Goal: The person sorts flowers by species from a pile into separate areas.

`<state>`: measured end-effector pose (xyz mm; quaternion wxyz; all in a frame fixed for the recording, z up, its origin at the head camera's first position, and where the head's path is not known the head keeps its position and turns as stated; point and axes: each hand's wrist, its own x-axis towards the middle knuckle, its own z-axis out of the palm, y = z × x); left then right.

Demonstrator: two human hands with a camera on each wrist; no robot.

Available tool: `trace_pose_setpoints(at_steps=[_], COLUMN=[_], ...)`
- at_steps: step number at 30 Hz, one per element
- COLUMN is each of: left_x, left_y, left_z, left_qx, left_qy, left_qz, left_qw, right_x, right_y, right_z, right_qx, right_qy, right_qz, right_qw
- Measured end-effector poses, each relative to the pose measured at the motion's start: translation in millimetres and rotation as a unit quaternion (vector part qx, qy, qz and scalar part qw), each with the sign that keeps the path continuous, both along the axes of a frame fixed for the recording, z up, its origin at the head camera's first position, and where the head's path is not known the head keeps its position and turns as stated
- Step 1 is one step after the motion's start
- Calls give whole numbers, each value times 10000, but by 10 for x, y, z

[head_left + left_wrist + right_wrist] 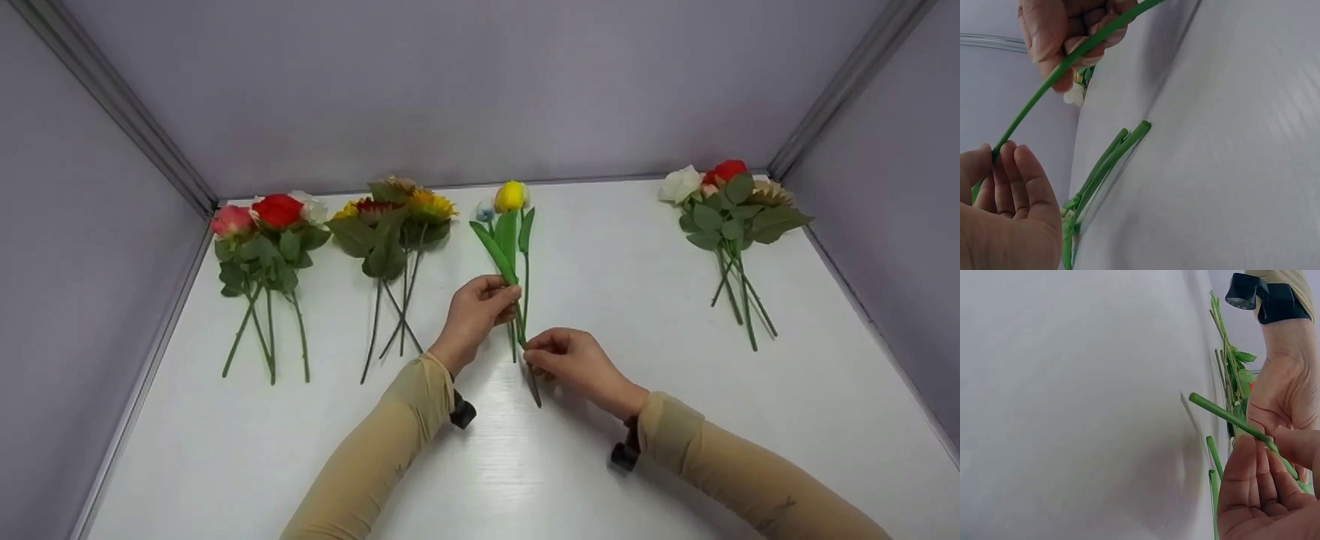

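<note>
A tulip with a yellow head [510, 196] and long green leaves is raised over the white table. My left hand [476, 313] pinches its stem just below the leaves, between thumb and fingers. Lower down, my right hand [581, 367] pinches the same green stem [1224, 416], whose cut end sticks out past the fingers. A white-and-blue tulip [485, 210] lies beside it on the left. Another pale tulip [525, 196] is partly hidden behind the yellow head. In the left wrist view, two stem ends [1123, 149] rest on the table below the hands.
Roses [277, 211] in red, pink and white lie at the far left. Next to them are sunflowers [430, 204] with crossed stems. At the right is a mixed bunch with a white rose [680, 184] and a red one. Panel walls [480, 90] enclose the table's back and sides.
</note>
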<state>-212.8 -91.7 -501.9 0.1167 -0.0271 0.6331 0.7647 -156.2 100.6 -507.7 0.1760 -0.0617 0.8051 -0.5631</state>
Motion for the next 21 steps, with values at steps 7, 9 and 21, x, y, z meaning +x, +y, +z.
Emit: trace_pose_setpoints(at_steps=[7,9,21], left_x=[12,20,-183], left_y=[-4,5,-91], left_z=[5,8,73], left_qx=[117,101,-377], left_qy=[-98,-154,-322], left_qz=[11,4,115], left_qw=[9999,9998,9987], right_x=[-46,-59,-193], right_y=[-57,-59,63], right_z=[-16,-13,123], right_qx=[-70,-63,754], right_qy=[-38,-62,766], right_qz=[-117,-185,191], right_qw=[9999,9998,9940])
